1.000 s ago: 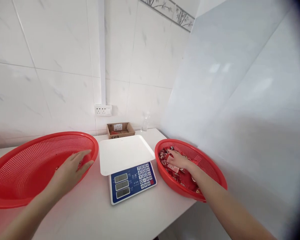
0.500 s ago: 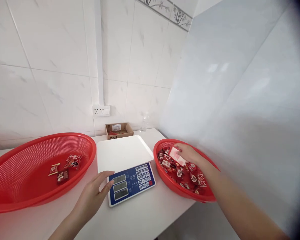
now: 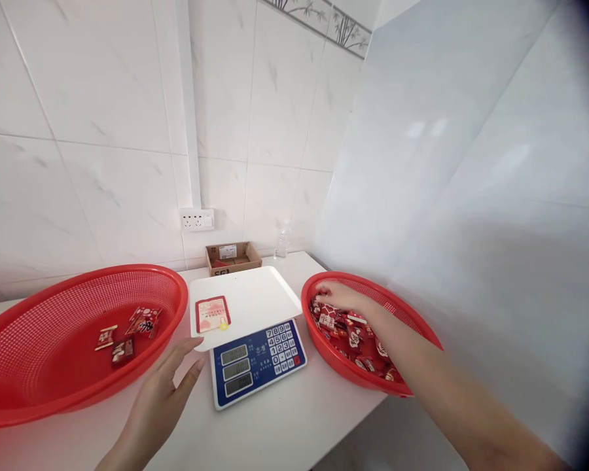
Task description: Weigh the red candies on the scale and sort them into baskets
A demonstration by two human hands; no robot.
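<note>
On the white scale pan (image 3: 262, 296): one red packet (image 3: 213, 314), near its left edge. Right hand (image 3: 336, 296) reaches into the right basket (image 3: 346, 373) among loose packets (image 3: 353, 335), apparently picking; whether it has closed on one cannot be told. Left hand (image 3: 164, 392) spread flat, empty, beside the scale. A next pick calls for pinching a single packet.

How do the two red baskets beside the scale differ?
The left basket looks wider and holds only a few packets; the right basket holds a heap. The right hand reaches into the right basket; none is in the left basket. Both are red mesh.
</note>
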